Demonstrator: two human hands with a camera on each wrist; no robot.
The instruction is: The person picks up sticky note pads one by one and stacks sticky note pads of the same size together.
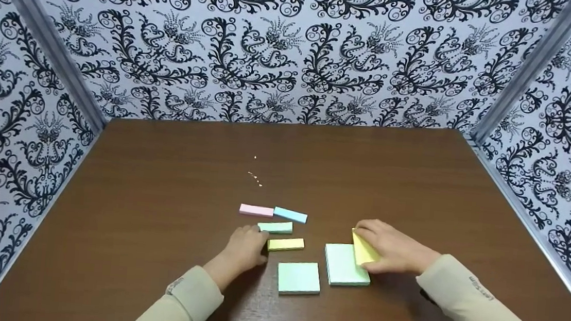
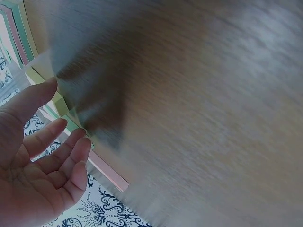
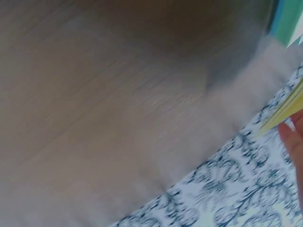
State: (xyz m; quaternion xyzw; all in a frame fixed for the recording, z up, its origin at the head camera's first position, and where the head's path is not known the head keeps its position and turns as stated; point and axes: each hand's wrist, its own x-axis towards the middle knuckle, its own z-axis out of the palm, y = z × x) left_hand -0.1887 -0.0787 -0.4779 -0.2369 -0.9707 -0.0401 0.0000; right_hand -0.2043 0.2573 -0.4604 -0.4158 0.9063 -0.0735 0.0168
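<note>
In the head view my right hand grips a yellow sticky-note pad between thumb and fingers. The pad stands tilted above a larger light green pad. To its left lies a second, smaller green pad. My left hand rests by the left ends of a green strip pad and a yellow strip pad, its fingers loosely bent. In the left wrist view, the thumb and fingertips overlap these strips, with nothing gripped between them.
Behind the left hand, a pink strip pad and a blue strip pad lie end to end. Small pale specks are farther back on the brown table. Patterned walls enclose the table's back and sides.
</note>
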